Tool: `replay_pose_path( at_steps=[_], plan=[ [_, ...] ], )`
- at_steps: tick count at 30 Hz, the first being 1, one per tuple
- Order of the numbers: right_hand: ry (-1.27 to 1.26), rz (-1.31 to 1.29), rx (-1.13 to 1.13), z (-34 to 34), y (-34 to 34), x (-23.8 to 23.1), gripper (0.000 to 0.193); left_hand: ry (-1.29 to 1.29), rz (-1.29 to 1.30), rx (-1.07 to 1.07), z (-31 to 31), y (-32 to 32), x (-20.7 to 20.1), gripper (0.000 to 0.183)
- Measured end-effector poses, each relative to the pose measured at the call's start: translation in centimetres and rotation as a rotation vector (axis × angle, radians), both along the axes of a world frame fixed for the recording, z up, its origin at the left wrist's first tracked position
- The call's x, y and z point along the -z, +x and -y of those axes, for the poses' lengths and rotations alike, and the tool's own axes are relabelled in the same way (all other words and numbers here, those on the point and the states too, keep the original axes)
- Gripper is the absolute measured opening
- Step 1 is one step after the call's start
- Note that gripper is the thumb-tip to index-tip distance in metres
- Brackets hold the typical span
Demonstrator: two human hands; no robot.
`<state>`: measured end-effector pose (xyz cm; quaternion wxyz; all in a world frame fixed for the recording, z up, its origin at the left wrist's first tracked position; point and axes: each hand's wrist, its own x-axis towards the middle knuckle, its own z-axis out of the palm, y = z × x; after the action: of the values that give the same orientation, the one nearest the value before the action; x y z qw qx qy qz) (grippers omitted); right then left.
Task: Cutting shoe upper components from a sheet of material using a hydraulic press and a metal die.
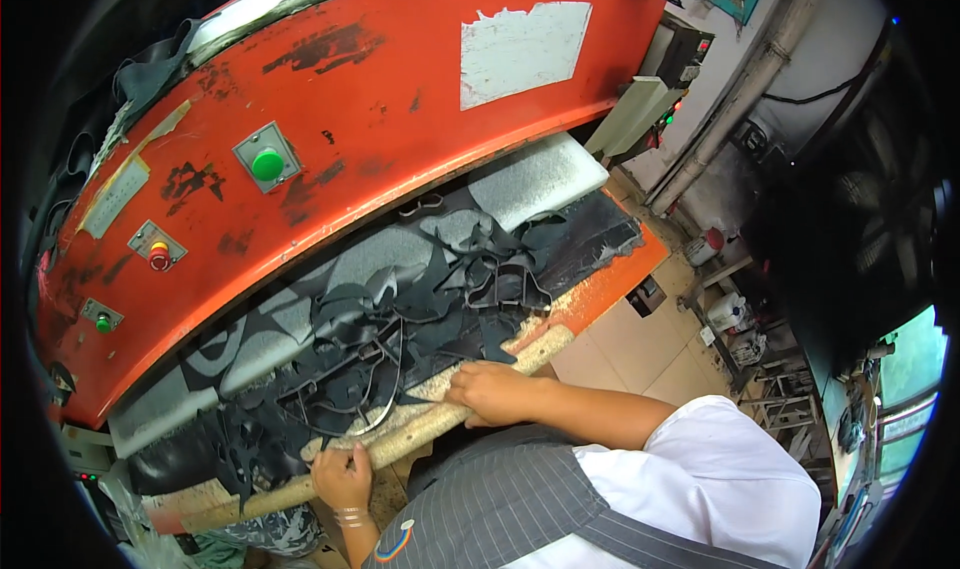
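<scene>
My left hand (343, 475) is at the beige front bar (420, 436) of the press bed, its fingers bent and a bracelet on the wrist. Whatever is in those fingers is hidden. Farther right, my right hand (488, 393) lies across the same bar with curled fingers. A pointed black scrap (418, 400) reaches toward its fingertips, but I cannot tell whether they grip it. Between and beyond my hands sits a curved metal cutting die (398, 374) among black sheet scraps (350, 314). Another dark cutting die (510, 287) rests on the scraps farther right.
An orange-red press beam (380, 99) spans the far side, with green buttons (267, 165) and a red stop knob (159, 256). Pale grey pads (540, 179) lie beneath it. At the right are a pipe (735, 94), a control box (675, 54) and a cluttered rack (730, 314).
</scene>
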<state>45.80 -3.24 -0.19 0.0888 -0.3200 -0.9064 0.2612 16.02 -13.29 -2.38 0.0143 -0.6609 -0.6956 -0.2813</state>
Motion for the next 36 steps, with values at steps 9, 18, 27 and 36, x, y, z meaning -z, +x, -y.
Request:
replay_pose_path(
  at_steps=[9, 18, 27, 36],
  plan=[
    [0.371, -0.172, 0.624, -19.2, 3.0, -0.7, 0.061, -0.041, -0.050, 0.035, 2.2, -0.3, 0.2, 0.021],
    [-0.316, -0.753, 0.870, -23.1, 7.2, 3.3, 0.036, -0.031, -0.061, 0.050, 3.9, -0.5, 0.6, 0.018],
    [0.363, -0.349, 0.726, -20.0, 7.4, 2.3, 0.054, -0.076, 0.001, -0.026, 3.5, 1.0, -2.0, 0.016],
    [0.172, -0.410, 0.693, -19.8, 7.7, 2.6, 0.058, -0.041, 0.034, -0.003, 3.7, 1.0, -2.1, 0.018]
  ],
)
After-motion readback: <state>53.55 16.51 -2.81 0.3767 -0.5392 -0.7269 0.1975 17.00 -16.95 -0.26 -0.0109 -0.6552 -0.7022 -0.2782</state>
